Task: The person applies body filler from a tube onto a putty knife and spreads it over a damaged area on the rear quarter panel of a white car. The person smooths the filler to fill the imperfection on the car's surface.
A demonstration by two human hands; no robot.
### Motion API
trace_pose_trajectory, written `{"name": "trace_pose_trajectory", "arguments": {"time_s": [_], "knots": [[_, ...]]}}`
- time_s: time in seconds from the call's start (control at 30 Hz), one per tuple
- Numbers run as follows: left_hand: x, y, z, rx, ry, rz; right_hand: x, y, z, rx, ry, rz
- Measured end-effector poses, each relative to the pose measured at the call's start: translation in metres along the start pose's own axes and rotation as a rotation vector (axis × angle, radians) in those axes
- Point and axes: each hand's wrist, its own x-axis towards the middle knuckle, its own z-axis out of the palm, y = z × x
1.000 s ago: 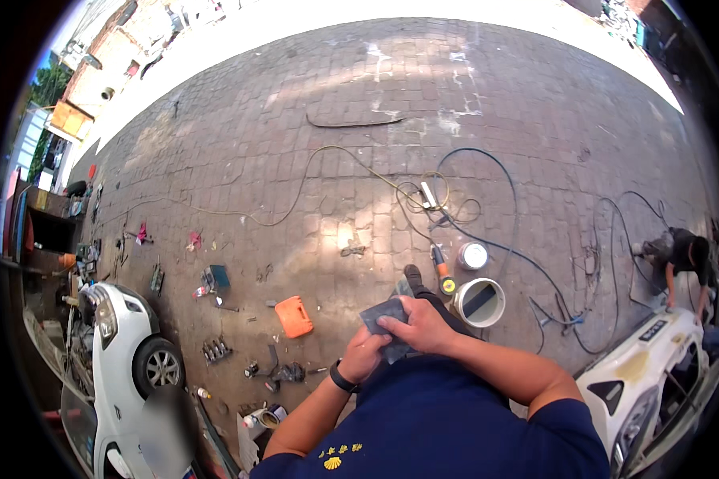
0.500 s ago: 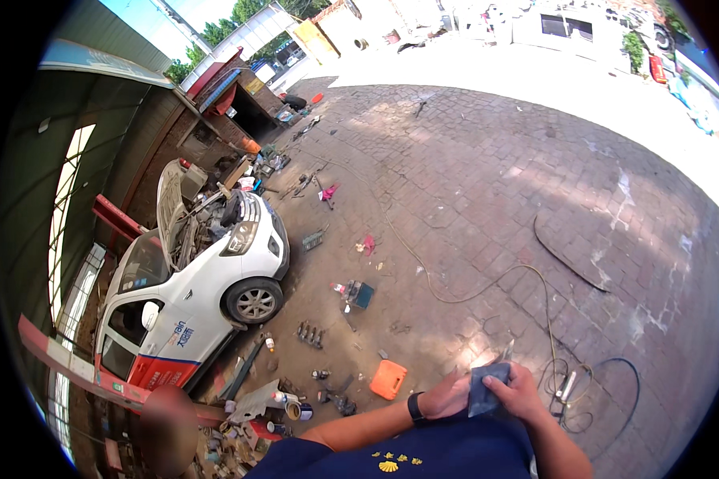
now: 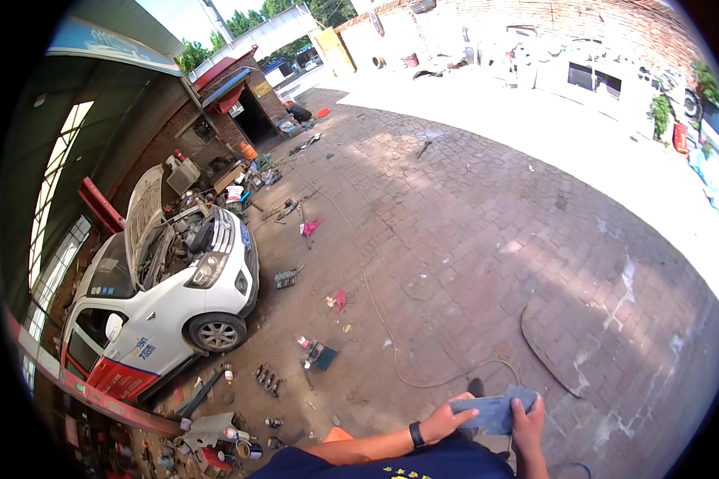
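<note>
"Well, where is the grey sheet (image 3: pixel 494 415)?"

"Up in both hands, in front of the dark shirt (image 3: pixel 327 465), over the near edge of the paving (image 3: pixel 455 271)."

"And the left hand (image 3: pixel 441 423)?"

"Grasping the sheet's left end, thumb over the top. A dark band (image 3: pixel 416 435) circles that wrist."

"The right hand (image 3: pixel 527 431)?"

"Grasping the sheet's right end, thumb pressed on its face. The fingers behind are mostly hidden, so how they lie cannot be told."

"Is the sheet one piece?"

"Its right part sits at an angle to the rest; whether that is a fold or a second piece cannot be told."

"What lies close by?"

"A shoe (image 3: pixel 476 387) shows its tip just past the sheet. A yellow hose (image 3: pixel 395 359) curves over the paving, near the hands. Part of an orange object (image 3: pixel 338 435) shows beyond the left forearm."

"Farther off?"

"A dark strip (image 3: pixel 533 351) lies curved toward the paving's right edge. A white car (image 3: pixel 168 311) stands at the left edge, bonnet (image 3: pixel 148 215) raised. Between car and hands lie a green box (image 3: pixel 325 358), a pink cloth (image 3: pixel 340 301) and a metal part (image 3: pixel 268 379)."
</note>
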Motion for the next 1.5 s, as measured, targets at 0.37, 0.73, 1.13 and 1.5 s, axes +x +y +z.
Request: {"name": "trace_pose_trajectory", "arguments": {"time_s": [0.37, 0.73, 1.13, 1.5], "knots": [[0.231, 0.151, -0.065, 0.158, -0.213, 0.136, 0.28, -0.03, 0.068, -0.078, -0.032, -0.033], [0.443, 0.266, -0.203, -0.1, 0.122, 0.17, 0.621, -0.089, 0.242, -0.021, -0.376, 0.052], [0.553, 0.351, -0.379, -0.419, 0.819, 0.323, 0.805, -0.151, 0.5, -0.365, -1.113, -0.117], [0.604, 0.464, -0.619, -0.484, 0.989, 0.211, 0.946, -0.158, 0.744, -0.313, -1.183, -0.383]]}}
